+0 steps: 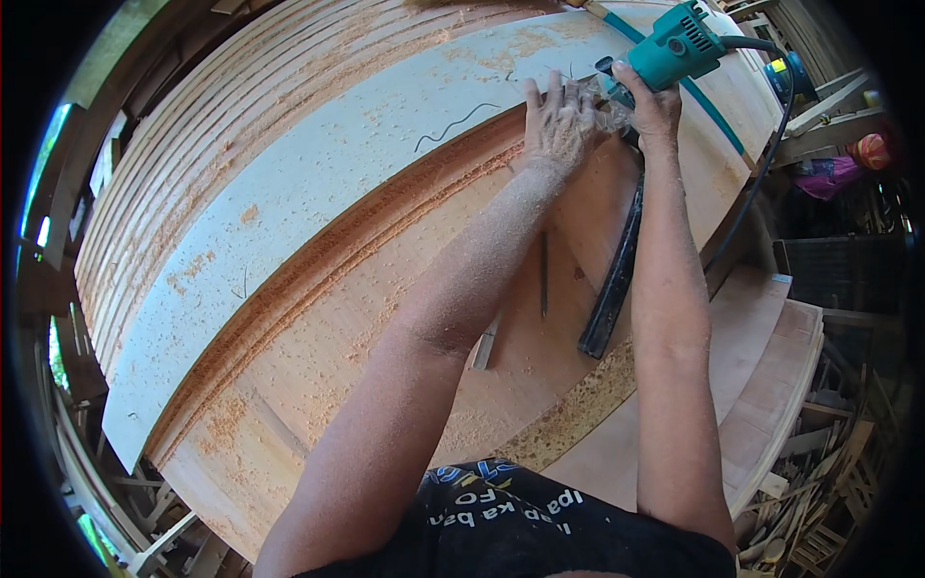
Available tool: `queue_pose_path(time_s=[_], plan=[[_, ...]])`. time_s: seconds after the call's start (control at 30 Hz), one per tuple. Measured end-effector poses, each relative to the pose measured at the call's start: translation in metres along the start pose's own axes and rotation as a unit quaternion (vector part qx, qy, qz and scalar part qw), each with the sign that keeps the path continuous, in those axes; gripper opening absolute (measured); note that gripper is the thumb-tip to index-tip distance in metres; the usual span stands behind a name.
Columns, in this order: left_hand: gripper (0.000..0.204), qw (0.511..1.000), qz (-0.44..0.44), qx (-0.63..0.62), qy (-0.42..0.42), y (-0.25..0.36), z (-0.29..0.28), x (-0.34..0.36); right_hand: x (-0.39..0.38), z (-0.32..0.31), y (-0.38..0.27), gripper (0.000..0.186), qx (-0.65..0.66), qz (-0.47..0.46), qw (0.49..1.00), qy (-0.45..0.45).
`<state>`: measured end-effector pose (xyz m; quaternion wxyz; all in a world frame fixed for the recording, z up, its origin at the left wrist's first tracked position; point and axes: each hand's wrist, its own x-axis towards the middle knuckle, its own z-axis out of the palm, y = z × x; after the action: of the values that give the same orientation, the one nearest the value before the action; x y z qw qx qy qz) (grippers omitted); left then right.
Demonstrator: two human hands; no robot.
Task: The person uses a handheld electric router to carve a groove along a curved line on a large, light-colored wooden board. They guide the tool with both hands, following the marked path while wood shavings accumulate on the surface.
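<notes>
My right hand (655, 108) is wrapped round the lower body of a teal trim router (678, 46), near the far right of the work. Beside it my left hand (561, 127) lies with its fingers spread, dusted with sawdust, at the edge of a white curved template board (318, 173). Its right side is close to the router's clear base, and whether it touches that I cannot tell. Along the template's inner edge runs a curved recess (318, 260) filled with shavings, in a light-brown wooden panel (376, 308). The router's bit is hidden.
A black tube-like strip (613, 279), a pencil (544, 275) and a short grey bar (486, 345) lie on the panel. A teal hose (718, 116) and the router's black cord (785, 116) run at the right. Scrap wood (819, 520) is heaped lower right.
</notes>
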<state>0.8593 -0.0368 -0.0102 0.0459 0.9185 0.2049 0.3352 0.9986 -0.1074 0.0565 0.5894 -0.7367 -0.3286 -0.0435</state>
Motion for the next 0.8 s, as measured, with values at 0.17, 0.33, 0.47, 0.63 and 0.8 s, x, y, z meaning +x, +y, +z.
queue_pose_path(time_s=[0.17,0.33,0.47,0.63,0.8], plan=[[0.059,0.998,-0.01,-0.047,-0.047,0.008,-0.003,0.006,0.007,-0.01,0.01,0.057,-0.002,0.002,1.0,-0.012],[0.045,1.0,-0.009,-0.027,-0.013,0.008,0.005,0.007,0.01,-0.006,0.012,0.045,0.036,-0.018,0.999,-0.016],[0.055,0.999,0.002,0.031,-0.023,0.006,0.016,0.011,0.013,-0.008,0.011,0.051,0.017,-0.014,1.0,-0.005],[0.067,0.998,0.0,0.036,-0.045,0.011,0.019,0.017,0.016,-0.011,0.01,0.056,0.046,-0.003,0.999,-0.013],[0.065,0.997,-0.006,0.05,-0.059,0.015,0.021,0.022,0.02,-0.015,0.011,0.046,0.058,-0.001,0.998,-0.029]])
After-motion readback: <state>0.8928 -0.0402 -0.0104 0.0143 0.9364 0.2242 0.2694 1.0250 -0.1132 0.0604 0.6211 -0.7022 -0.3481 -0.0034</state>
